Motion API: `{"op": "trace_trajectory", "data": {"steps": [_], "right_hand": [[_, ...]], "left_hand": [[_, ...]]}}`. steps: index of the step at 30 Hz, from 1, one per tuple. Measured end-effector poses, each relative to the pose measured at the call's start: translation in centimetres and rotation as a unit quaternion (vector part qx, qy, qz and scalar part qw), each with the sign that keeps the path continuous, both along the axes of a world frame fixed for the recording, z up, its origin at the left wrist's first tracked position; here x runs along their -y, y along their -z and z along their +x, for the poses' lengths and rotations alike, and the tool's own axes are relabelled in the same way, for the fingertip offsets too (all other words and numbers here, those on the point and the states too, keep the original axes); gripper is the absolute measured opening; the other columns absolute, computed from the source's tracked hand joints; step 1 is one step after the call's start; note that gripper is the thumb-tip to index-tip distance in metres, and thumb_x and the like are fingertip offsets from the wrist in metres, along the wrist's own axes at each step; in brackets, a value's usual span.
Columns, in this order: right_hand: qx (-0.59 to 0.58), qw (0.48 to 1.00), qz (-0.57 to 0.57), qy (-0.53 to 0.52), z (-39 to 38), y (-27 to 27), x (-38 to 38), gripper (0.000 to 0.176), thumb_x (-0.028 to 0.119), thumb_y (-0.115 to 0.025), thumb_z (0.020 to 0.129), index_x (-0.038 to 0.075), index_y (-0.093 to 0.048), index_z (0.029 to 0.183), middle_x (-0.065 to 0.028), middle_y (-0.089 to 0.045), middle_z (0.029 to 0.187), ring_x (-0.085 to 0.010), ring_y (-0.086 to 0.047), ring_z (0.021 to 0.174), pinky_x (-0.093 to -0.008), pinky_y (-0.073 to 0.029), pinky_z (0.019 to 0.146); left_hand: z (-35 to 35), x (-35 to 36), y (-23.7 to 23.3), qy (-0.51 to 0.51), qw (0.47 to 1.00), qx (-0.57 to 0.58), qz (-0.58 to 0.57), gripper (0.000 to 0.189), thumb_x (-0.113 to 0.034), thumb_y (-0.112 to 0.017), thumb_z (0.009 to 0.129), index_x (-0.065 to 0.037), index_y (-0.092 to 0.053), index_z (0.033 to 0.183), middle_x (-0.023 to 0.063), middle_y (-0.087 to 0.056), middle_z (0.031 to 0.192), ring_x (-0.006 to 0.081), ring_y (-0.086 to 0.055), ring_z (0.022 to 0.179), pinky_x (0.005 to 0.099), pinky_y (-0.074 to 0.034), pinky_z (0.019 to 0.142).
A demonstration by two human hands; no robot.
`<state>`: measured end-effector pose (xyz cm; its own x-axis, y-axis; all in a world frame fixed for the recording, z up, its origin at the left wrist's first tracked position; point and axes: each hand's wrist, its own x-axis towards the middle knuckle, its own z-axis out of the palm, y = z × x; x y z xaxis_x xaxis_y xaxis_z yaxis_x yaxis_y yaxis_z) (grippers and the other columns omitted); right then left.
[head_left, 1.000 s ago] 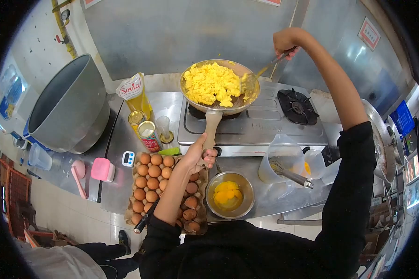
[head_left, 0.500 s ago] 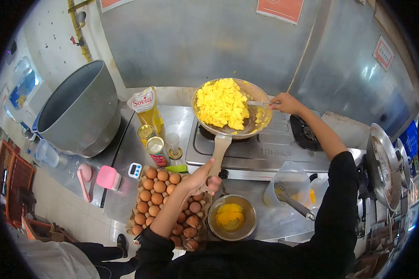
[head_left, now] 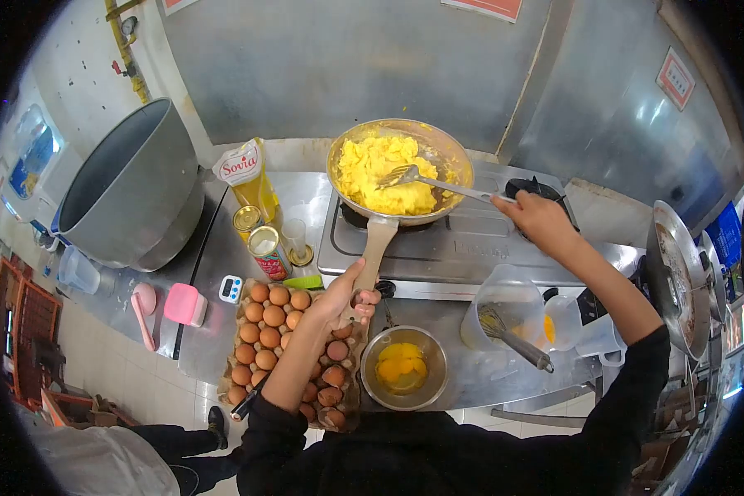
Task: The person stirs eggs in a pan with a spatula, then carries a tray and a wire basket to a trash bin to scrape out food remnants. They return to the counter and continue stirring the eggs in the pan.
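Note:
A metal frying pan (head_left: 446,153) full of yellow scrambled egg (head_left: 380,172) sits over the left burner of a steel gas stove (head_left: 463,240). My left hand (head_left: 343,295) grips the pan's pale wooden handle (head_left: 374,244) at its near end. My right hand (head_left: 537,219) holds a metal fork (head_left: 438,183) by its handle, the tines resting on the egg in the middle of the pan.
A carton of brown eggs (head_left: 269,331) lies under my left arm. Beside it stands a steel bowl with raw yolks (head_left: 401,368). A plastic jug with a whisk (head_left: 504,318), an oil pouch (head_left: 244,174), cans (head_left: 264,248), a timer (head_left: 230,288) and a large grey pot (head_left: 124,190) surround the stove.
My right hand dropped from high behind the pan to its right side, and the fork now reaches across onto the egg. My left hand kept its hold on the handle.

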<state>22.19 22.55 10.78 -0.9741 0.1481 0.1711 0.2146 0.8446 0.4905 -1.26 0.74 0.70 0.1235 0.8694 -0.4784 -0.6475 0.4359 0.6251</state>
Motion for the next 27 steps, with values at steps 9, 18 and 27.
{"op": "trace_trajectory", "data": {"steps": [9, 18, 27], "right_hand": [[-0.011, 0.991, -0.094, 0.096, -3.3, -3.4, 6.9, 0.034, 0.001, -0.045, 0.068, 0.011, -0.054, 0.099, -0.0127, -0.051, 0.069, -0.0274, -0.053, 0.061, -0.0360, -0.044, 0.055], [-0.006, 0.943, -0.308, 0.127, -8.1, -4.9, -1.9, 0.036, 0.001, -0.051, 0.064, 0.012, -0.057, 0.097, -0.0154, -0.057, 0.087, -0.0281, -0.055, 0.078, -0.0353, -0.043, 0.069], [-0.119, 0.921, -0.332, 0.165, 0.3, -7.3, 5.7, 0.028, 0.000, -0.051, 0.069, 0.005, -0.055, 0.096, -0.0170, -0.056, 0.077, -0.0255, -0.051, 0.068, -0.0315, -0.040, 0.065]], "left_hand": [[0.3, 0.1, -0.2, -0.018, 1.000, -0.016, 0.011, 0.035, -0.046, -0.028, 0.083, -0.012, -0.034, 0.085, -0.0053, -0.029, 0.050, 0.0047, -0.027, 0.036, 0.0204, -0.029, 0.035], [-0.6, 0.6, 2.8, 0.016, 0.989, 0.096, 0.110, 0.046, -0.049, -0.028, 0.082, -0.006, -0.038, 0.092, -0.0002, -0.040, 0.056, 0.0107, -0.043, 0.046, 0.0252, -0.042, 0.045], [3.7, -2.1, 12.6, -0.192, 0.969, 0.129, -0.084, 0.034, -0.027, -0.039, 0.084, 0.006, -0.041, 0.091, 0.0137, -0.049, 0.082, 0.0229, -0.053, 0.079, 0.0312, -0.047, 0.071]]}}
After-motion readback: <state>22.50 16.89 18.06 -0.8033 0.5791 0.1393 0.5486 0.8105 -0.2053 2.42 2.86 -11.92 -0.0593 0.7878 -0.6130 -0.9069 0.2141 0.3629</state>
